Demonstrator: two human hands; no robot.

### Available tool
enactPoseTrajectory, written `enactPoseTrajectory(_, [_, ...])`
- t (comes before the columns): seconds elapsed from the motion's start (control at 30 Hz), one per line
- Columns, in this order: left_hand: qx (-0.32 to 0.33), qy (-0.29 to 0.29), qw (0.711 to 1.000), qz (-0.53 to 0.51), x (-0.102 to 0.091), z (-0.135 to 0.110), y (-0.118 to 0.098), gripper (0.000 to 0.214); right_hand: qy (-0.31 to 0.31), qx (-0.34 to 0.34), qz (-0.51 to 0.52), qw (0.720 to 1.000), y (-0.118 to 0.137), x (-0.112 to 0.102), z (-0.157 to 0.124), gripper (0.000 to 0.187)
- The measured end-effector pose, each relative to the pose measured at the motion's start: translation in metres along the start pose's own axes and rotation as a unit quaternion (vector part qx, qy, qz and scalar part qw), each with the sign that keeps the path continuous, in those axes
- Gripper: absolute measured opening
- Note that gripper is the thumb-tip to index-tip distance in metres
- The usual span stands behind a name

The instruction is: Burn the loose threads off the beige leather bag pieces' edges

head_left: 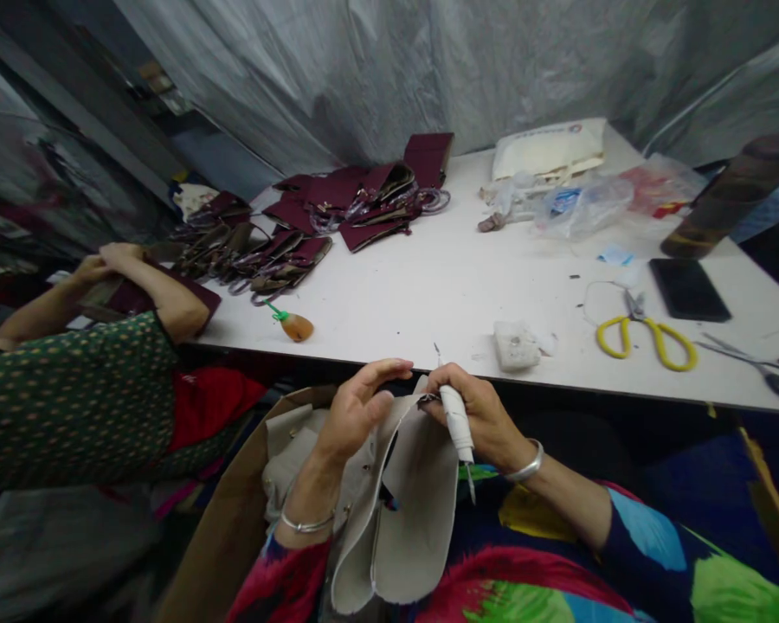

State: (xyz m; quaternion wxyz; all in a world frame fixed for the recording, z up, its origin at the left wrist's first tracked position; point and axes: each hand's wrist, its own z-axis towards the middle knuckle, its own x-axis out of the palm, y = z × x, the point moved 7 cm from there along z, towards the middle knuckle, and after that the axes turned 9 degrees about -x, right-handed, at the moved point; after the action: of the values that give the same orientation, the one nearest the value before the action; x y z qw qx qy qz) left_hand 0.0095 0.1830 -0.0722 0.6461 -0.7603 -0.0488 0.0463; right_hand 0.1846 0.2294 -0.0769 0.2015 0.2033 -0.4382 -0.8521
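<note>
A beige bag piece (415,519) of leather-like material is at my lap, its open edge facing up. My right hand (484,415) is closed on a pointed tool (457,422) with a white-wrapped handle and a thin metal tip at each end. Those same fingers are at the top edge of the bag piece, though the exact grip is hidden. My left hand (357,411) lies against the other side of that edge, fingers stretched out and thumb apart. Behind my left wrist, more beige pieces (292,450) with small metal studs sit in a cardboard box (234,502).
On the white table (389,311) are a glue bottle (295,326), a whitish block (517,346), yellow-handled scissors (646,333), black-handled scissors (775,372), a phone (689,290), a dark bottle (733,199) and maroon bags (357,199). A co-worker's arms (162,285) are at the left.
</note>
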Motion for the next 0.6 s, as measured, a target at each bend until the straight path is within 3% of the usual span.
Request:
enactPoseTrajectory(0.07, [0.002, 0.038, 0.996, 0.075, 0.015, -0.01, -0.012, 0.066, 0.001, -0.018, 0.003, 1.0, 0.003, -0.001, 0.002, 0.005])
enactPoseTrajectory(0.13, [-0.003, 0.04, 0.989, 0.141, 0.025, -0.013, -0.013, 0.073, 0.011, -0.044, 0.001, 0.999, 0.006, 0.0, 0.003, 0.004])
enactPoseTrajectory(0.2, [-0.001, 0.036, 0.984, 0.173, 0.031, -0.011, -0.008, 0.059, 0.021, -0.056, -0.007, 0.998, 0.006, 0.0, 0.003, 0.004])
enactPoseTrajectory(0.3, [-0.012, 0.024, 0.985, 0.172, 0.032, -0.003, 0.003, 0.033, 0.011, -0.038, -0.019, 0.999, 0.001, -0.003, 0.0, 0.004])
enactPoseTrajectory(0.47, [-0.046, 0.006, 0.988, 0.151, 0.034, 0.002, 0.016, 0.038, -0.031, 0.036, -0.018, 0.999, -0.015, -0.007, -0.006, 0.007])
enactPoseTrajectory(0.6, [-0.049, -0.049, 0.992, 0.102, 0.034, 0.005, 0.022, 0.025, -0.063, 0.056, -0.025, 0.996, -0.022, -0.01, -0.01, 0.013])
